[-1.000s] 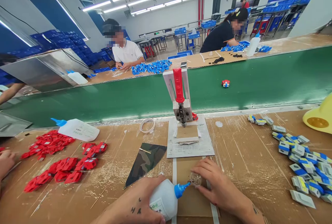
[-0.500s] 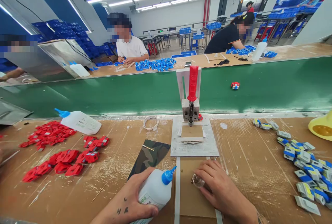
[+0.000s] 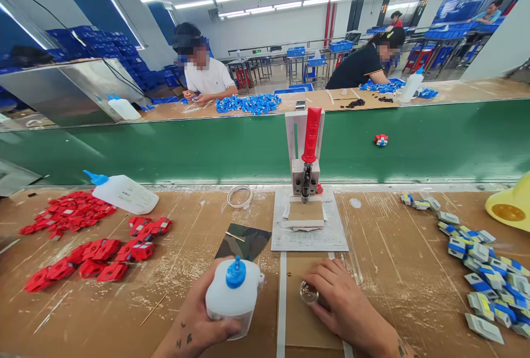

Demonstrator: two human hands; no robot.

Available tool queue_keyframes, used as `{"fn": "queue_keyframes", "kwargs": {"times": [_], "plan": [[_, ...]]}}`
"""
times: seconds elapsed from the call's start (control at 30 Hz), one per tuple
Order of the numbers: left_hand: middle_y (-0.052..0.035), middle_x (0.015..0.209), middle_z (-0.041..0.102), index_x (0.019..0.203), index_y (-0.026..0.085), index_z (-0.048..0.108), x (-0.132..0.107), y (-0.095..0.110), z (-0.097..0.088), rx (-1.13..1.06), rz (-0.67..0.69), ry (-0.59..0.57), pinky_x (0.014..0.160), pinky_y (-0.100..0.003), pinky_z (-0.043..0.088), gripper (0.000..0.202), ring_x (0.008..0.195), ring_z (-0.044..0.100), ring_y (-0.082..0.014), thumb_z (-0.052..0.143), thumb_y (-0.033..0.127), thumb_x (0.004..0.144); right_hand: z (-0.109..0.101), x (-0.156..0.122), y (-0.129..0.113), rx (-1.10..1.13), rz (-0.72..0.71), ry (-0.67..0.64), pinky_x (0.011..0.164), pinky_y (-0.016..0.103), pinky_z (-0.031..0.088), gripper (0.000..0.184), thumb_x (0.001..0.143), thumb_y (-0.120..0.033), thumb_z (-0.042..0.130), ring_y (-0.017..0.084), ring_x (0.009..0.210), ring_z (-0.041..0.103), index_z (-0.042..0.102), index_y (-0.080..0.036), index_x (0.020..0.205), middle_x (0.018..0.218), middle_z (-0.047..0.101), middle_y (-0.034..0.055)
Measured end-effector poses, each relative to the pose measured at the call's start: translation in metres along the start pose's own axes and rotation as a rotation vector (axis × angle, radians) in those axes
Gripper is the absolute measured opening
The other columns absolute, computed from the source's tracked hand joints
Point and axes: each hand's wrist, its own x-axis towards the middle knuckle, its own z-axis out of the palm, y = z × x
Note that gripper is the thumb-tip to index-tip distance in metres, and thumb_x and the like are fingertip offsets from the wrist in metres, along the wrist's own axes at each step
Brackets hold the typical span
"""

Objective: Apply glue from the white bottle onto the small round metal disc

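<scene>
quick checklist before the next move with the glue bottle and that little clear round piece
1. Glue bottle upright in the left hand: ok, blue nozzle points up.
2. Nozzle clear of the clear round piece: ok, they are apart.
3. Piece held steady: ok, the right hand fingertips rest on it, on the cardboard strip.
4. Glue actually on the piece: cannot tell, too small and glossy.
5. Press pad free: ok, the toggle press has its red handle up and nothing but a cardboard pad under it.
6. Spare bottle out of the way: ok, lying on its side far left by the red parts.
</scene>
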Motion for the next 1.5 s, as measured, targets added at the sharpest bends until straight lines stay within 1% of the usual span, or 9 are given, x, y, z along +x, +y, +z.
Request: {"fn": "queue_keyframes", "kwargs": {"times": [0.2, 0.37, 0.5, 0.7, 0.83, 0.97, 1.1, 1.27, 1.5], "plan": [[-0.0087, 0.096, 0.078, 0.105, 0.021, 0.072, 0.006, -0.017, -0.012, -0.074, 0.035, 0.212, 0.078, -0.038, 0.058, 0.091, 0.086, 0.07, -0.0302, 0.088, 0.073, 0.032, 0.002, 0.0, 0.003, -0.015, 0.009, 0.017, 0.095, 0.04, 0.047, 0.032, 0.082, -0.009, 0.067, 0.025, 0.103, 0.063, 0.064, -0.024, 0.111, 0.105, 0.072, 0.0038], [-0.0054, 0.074, 0.077, 0.107, 0.019, 0.071, 0.035, -0.02, -0.028, -0.08, 0.149, 0.412, 0.061, -0.036, 0.061, 0.089, 0.066, 0.07, -0.0282, 0.092, 0.063, 0.032, 0.004, -0.001, 0.005, -0.04, -0.019, 0.028, 0.095, 0.041, 0.049, 0.034, 0.081, -0.008, 0.068, 0.025, 0.101, 0.064, 0.064, -0.023, 0.111, 0.105, 0.072, 0.0045], [-0.0025, 0.075, 0.076, 0.107, 0.022, 0.069, 0.069, -0.003, -0.026, -0.182, 0.253, 0.559, 0.059, -0.033, 0.06, 0.084, 0.061, 0.069, -0.0232, 0.093, 0.054, 0.033, 0.005, -0.001, 0.004, -0.06, -0.033, 0.039, 0.098, 0.044, 0.049, 0.033, 0.082, -0.009, 0.067, 0.025, 0.101, 0.064, 0.064, -0.024, 0.111, 0.106, 0.072, 0.0049], [-0.0022, 0.091, 0.073, 0.097, 0.025, 0.062, 0.133, 0.019, -0.022, -0.212, 0.438, 0.685, 0.078, -0.036, 0.06, 0.054, 0.084, 0.07, -0.0229, 0.086, 0.042, 0.052, 0.013, -0.003, 0.013, -0.06, -0.132, 0.129, 0.094, 0.037, 0.05, 0.037, 0.08, -0.008, 0.066, 0.024, 0.101, 0.066, 0.06, -0.025, 0.111, 0.103, 0.074, 0.0022], [-0.0018, 0.091, 0.069, 0.094, 0.024, 0.057, 0.177, 0.017, -0.034, -0.208, 0.464, 0.743, 0.079, -0.035, 0.059, 0.053, 0.085, 0.068, -0.021, 0.084, 0.035, 0.05, 0.027, -0.002, 0.03, -0.13, -0.251, 0.182, 0.089, 0.033, 0.051, 0.038, 0.079, -0.012, 0.066, 0.023, 0.098, 0.069, 0.058, -0.025, 0.114, 0.101, 0.075, 0.0018], [-0.001, 0.092, 0.065, 0.095, 0.023, 0.053, 0.208, 0.002, -0.047, -0.176, 0.44, 0.852, 0.084, -0.039, 0.058, 0.054, 0.085, 0.066, -0.0201, 0.083, 0.034, 0.052, 0.032, 0.001, 0.037, -0.136, -0.288, 0.231, 0.086, 0.03, 0.052, 0.041, 0.077, -0.012, 0.066, 0.021, 0.094, 0.069, 0.058, -0.024, 0.116, 0.098, 0.075, 0.0012], [-0.0019, 0.097, 0.063, 0.095, 0.025, 0.048, 0.218, -0.019, -0.052, -0.166, 0.395, 0.932, 0.091, -0.045, 0.056, 0.054, 0.091, 0.066, -0.0219, 0.084, 0.035, 0.055, 0.035, 0.002, 0.029, -0.121, -0.257, 0.3, 0.083, 0.031, 0.052, 0.035, 0.077, -0.012, 0.065, 0.021, 0.089, 0.069, 0.06, -0.024, 0.109, 0.093, 0.075, 0.0013], [-0.0015, 0.1, 0.062, 0.097, 0.028, 0.048, 0.215, -0.031, -0.053, -0.16, 0.344, 0.916, 0.097, -0.049, 0.054, 0.056, 0.099, 0.066, -0.0243, 0.085, 0.029, 0.056, 0.048, 0.002, 0.022, -0.03, -0.176, 0.442, 0.084, 0.036, 0.05, 0.029, 0.078, -0.012, 0.059, 0.023, 0.087, 0.066, 0.059, -0.025, 0.104, 0.087, 0.072, 0.0024], [-0.002, 0.097, 0.063, 0.1, 0.023, 0.052, 0.209, -0.032, -0.057, -0.119, 0.29, 0.859, 0.099, -0.056, 0.052, 0.06, 0.099, 0.067, -0.0277, 0.088, 0.034, 0.053, 0.038, 0.001, 0.021, -0.075, -0.173, 0.287, 0.084, 0.036, 0.053, 0.035, 0.075, -0.008, 0.061, 0.025, 0.094, 0.067, 0.059, -0.025, 0.106, 0.092, 0.073, 0.0036]]}}
